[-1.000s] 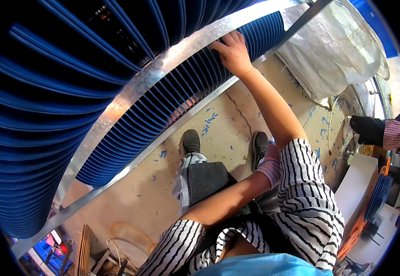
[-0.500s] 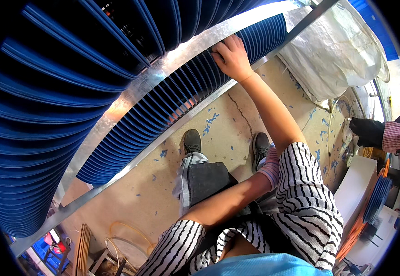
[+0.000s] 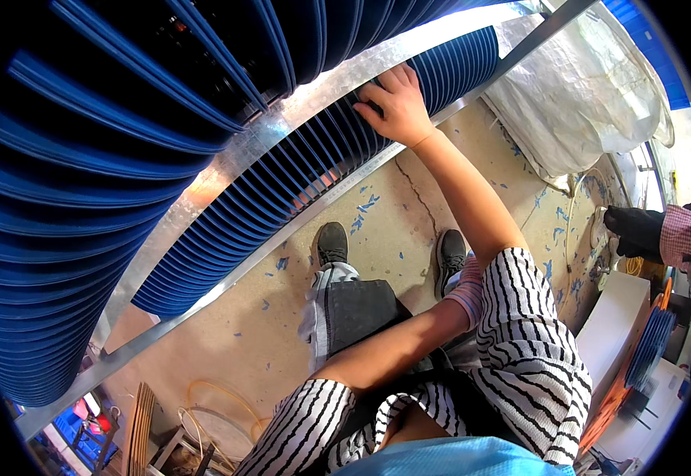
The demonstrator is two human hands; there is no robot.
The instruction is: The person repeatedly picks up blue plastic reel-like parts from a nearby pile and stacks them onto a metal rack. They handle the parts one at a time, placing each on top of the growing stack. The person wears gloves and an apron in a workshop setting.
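My bare right hand (image 3: 395, 105) reaches over the lower row of thin dark-blue slats (image 3: 226, 230), which stand on edge side by side. Its thumb is spread away from the bent fingers, whose tips touch the slats or lie just over them; no slat shows held in it. My left hand (image 3: 467, 295), in a striped pink and grey glove, rests against my right arm near the elbow. Its fingers are hidden behind that arm. A metal frame (image 3: 230, 279) borders the lower row.
An upper bank of larger blue slats (image 3: 83, 182) fills the left. Blue scraps (image 3: 367, 204) litter the concrete floor. A pale sheet (image 3: 583, 95) hangs at the far right. Another person's checked sleeve (image 3: 679, 236) shows at the right, above a blue reel (image 3: 651, 349). Wooden strips (image 3: 137, 428) stand lower left.
My right hand has shifted slightly left and toward me along the lower row, and its thumb has spread out more. My left hand stays in place.
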